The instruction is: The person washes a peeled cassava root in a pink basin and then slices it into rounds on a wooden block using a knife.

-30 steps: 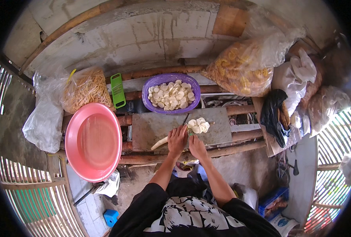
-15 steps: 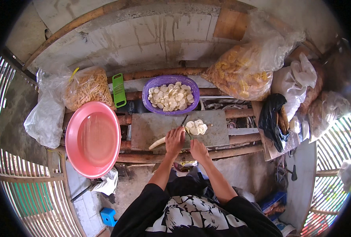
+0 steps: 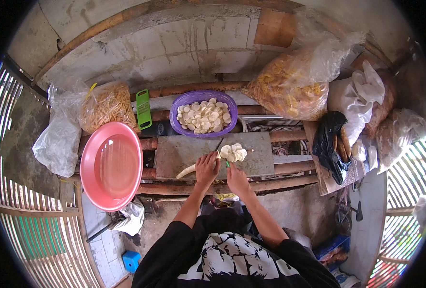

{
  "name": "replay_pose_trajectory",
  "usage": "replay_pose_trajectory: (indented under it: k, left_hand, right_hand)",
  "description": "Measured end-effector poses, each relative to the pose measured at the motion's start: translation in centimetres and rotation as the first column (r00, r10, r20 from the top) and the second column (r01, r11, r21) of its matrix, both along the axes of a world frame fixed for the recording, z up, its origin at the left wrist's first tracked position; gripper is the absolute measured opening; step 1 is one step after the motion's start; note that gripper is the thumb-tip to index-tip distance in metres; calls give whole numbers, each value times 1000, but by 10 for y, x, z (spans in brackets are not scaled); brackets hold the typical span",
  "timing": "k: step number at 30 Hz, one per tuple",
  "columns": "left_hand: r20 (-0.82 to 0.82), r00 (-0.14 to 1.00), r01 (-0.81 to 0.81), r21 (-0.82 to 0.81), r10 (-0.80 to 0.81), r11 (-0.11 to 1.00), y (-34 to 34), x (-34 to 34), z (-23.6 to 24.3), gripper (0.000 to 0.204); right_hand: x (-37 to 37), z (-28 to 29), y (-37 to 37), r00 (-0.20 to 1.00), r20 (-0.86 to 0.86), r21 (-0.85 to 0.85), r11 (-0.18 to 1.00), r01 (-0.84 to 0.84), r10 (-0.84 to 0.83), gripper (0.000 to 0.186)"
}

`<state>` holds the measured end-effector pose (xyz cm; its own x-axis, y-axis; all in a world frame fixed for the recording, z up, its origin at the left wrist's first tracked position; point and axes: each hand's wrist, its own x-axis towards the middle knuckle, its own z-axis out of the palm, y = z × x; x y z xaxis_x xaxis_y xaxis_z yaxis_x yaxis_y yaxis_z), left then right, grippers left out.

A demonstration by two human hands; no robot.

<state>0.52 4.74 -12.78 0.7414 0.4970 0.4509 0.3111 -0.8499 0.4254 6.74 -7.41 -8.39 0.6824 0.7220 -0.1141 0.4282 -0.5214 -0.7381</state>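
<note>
On the grey board (image 3: 174,150) in front of me, my left hand (image 3: 207,168) is wrapped over a long, pale peeled root (image 3: 186,172), whose uncut end sticks out to the left. My right hand (image 3: 237,180) grips a knife by its green handle (image 3: 228,163), close to the cut end of the root. The blade is too small to make out. Thin round white slices (image 3: 233,152) lie in an overlapping heap just beyond the knife. Behind the board, a purple basin (image 3: 173,120) holds a mound of similar slices.
A pink basin (image 3: 87,168) of liquid stands left of the board. Behind it are a bag of thin strips (image 3: 108,105) and a green grater (image 3: 144,109). At the back right stands a large bag of yellowish chips (image 3: 289,89), with a black bag (image 3: 332,144) nearer. Gaps separate the table's poles.
The whole view has shifted slightly. The green knife handle shows a little more beside my right hand; both hands keep nearly the same places over the board.
</note>
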Motion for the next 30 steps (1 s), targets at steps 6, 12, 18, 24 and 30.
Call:
replay_pose_trajectory:
  k: [6,12,18,24,30]
  left_hand:
    - [-3,999,34,35,-33,999,1,-1,0,25]
    - [-14,1000,14,40,-14,999,-4,1,-1,26]
    - [-7,1000,15,59,-15,998,-5,1,1,27]
    - [-23,1000,12,49,-11,999,-8,-3,3,29]
    - [-35,999,14,21,-13,1000,-10,-8,4,31]
  right_hand:
    - [-6,0,9,986,148,-87,994,-61,73,43]
    - [-8,1,7,984,160,-25,997,-70,73,47]
    - [-14,4,8,988,151,-94,995,-29,43,47]
    - [-24,2,10,983,179,-175,985,0,32,48]
    - [-24,16,6,991,112,-222,974,-42,68,50]
